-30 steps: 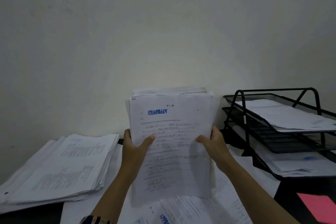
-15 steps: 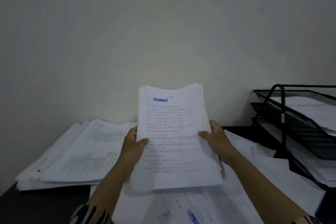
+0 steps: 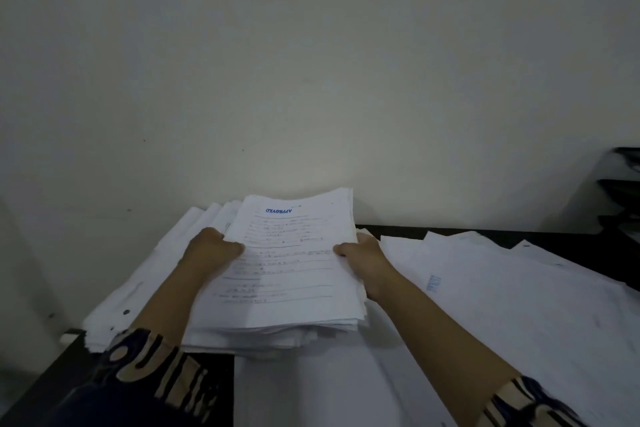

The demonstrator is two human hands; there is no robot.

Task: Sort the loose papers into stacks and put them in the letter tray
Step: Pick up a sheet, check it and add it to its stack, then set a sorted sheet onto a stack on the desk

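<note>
A thick stack of white papers, its top sheet stamped APPROVED in blue, lies low over the big pile at the left of the dark desk. My left hand grips the stack's left edge with the thumb on top. My right hand grips its right edge the same way. Whether the stack rests fully on the pile I cannot tell. Only a sliver of the black wire letter tray shows at the far right edge.
Loose white sheets cover the desk to the right and in front of me. The dark desk meets a plain wall at the back; its left front corner is bare.
Both hands have carried the stack from upright in front of me down and left onto the left pile. The view has swung left, so the letter tray has slid almost out of sight.
</note>
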